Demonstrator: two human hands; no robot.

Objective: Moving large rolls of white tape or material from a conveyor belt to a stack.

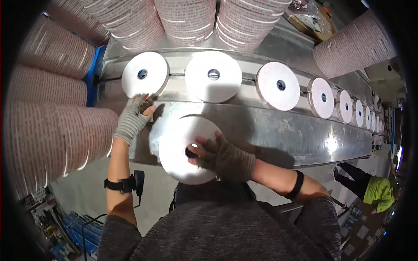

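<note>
A wide white roll, probably tape, lies at the near edge of a metal worktop, overhanging slightly toward me. My right hand, in a dark fingerless glove, rests over its right side with the fingers spread toward the dark core hole. My left hand, in a grey striped fingerless glove, reaches to the lower edge of another white roll on the far strip. Its fingertips touch or nearly touch that rim, thumb held apart. To the right of that roll lies a similar white roll.
More white rolls line the slotted strip to the right. Tall stacks of rolls with red print stand behind the metal worktop and at left. A person in a bright yellow-green top is at far right.
</note>
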